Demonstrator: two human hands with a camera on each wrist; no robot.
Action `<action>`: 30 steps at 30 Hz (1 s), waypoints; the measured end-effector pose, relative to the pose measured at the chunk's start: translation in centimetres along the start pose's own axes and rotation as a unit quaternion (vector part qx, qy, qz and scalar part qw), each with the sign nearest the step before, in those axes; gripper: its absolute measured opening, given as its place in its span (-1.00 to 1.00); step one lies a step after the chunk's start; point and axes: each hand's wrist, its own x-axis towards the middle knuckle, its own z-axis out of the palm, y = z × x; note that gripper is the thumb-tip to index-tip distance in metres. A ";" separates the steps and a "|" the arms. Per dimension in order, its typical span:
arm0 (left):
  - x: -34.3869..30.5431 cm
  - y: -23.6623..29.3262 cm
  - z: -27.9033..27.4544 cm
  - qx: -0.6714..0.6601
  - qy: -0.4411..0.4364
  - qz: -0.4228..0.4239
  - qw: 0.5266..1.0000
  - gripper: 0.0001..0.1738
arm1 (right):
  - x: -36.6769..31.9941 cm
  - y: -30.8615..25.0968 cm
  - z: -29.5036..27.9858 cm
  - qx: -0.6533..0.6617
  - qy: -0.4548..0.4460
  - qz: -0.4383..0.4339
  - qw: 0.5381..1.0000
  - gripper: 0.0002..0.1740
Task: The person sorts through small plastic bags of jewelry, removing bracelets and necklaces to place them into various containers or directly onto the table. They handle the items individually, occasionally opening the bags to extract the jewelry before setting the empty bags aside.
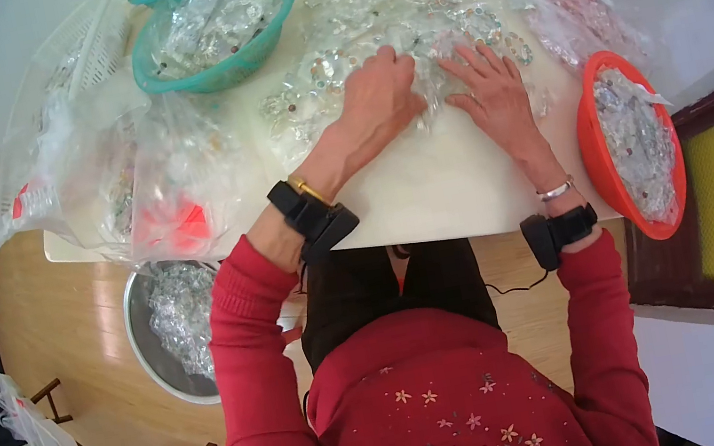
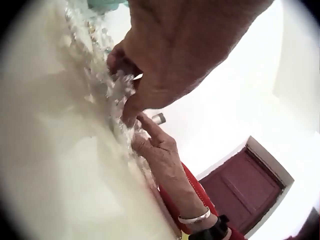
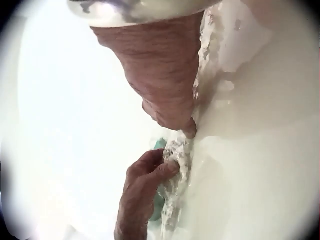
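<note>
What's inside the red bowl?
The red bowl holds lots of shiny, clear plastic packets. They cover the bottom, so I can't see what's down there.

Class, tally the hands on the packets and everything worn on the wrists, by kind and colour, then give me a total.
Bare hands: 2
Black strapped devices: 2
Gold-coloured band: 1
Silver-coloured bangle: 1
Total: 6
</note>
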 end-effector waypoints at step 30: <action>2.9 -1.7 0.0 -0.618 0.053 -0.220 0.753 -0.81 | 1.3 -1.8 2.3 0.654 0.141 0.327 0.667 -0.43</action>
